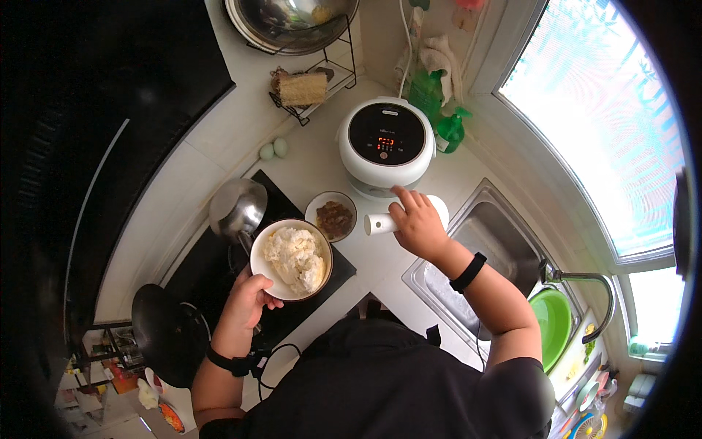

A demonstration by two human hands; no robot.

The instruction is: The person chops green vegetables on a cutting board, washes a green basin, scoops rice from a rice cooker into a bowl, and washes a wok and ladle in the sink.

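My left hand (pixel 253 299) grips the rim of a white bowl (pixel 262 277) with a dark edge. A lumpy white heap, seemingly cooked rice (pixel 296 258), fills much of it. The bowl is held above the corner of the black cooktop (pixel 334 269). My right hand (pixel 419 225) is closed around a white utensil with a handle (pixel 379 224), perhaps a rice paddle; its rounded end shows beyond my fingers. Just ahead of that hand stands a white rice cooker (pixel 359 164), its black lid panel lit and its lid down. A smaller bowl (pixel 310 211) of brown food sits between bowl and cooker.
A steel pan (pixel 236 206) and a black wok (pixel 164 335) stand on the left. Two pale eggs (pixel 273 149) lie by the wall. The steel sink (pixel 493 236), faucet (pixel 595 280) and green basin (pixel 550 324) are to the right. Green bottles (pixel 451 131) stand behind the cooker.
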